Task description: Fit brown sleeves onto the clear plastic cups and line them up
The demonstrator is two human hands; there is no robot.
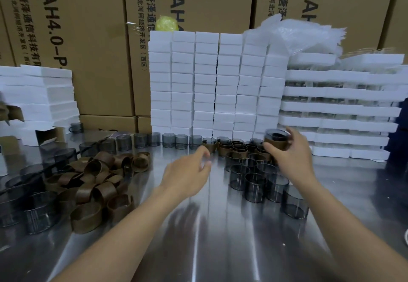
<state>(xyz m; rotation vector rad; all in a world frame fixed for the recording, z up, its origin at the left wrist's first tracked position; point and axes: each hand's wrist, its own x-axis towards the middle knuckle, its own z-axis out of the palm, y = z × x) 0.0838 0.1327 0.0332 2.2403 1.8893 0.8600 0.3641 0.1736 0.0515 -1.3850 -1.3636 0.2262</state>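
My right hand (289,155) grips a clear grey cup with a brown sleeve (276,140), held just above the group of sleeved cups (238,149) at the back of the steel table. My left hand (189,171) hovers empty with loosely curled fingers, just left of that group. A cluster of bare clear cups (260,182) stands in front of my right hand. Loose brown sleeves (99,178) lie heaped to the left. A row of bare cups (167,140) runs along the back.
Stacks of white foam boxes (212,82) stand behind the cups, with foam trays (340,109) at the right and more foam (42,96) at the left. Large cardboard cartons (88,27) form the backdrop. More clear cups (26,204) crowd the near left of the table (209,237).
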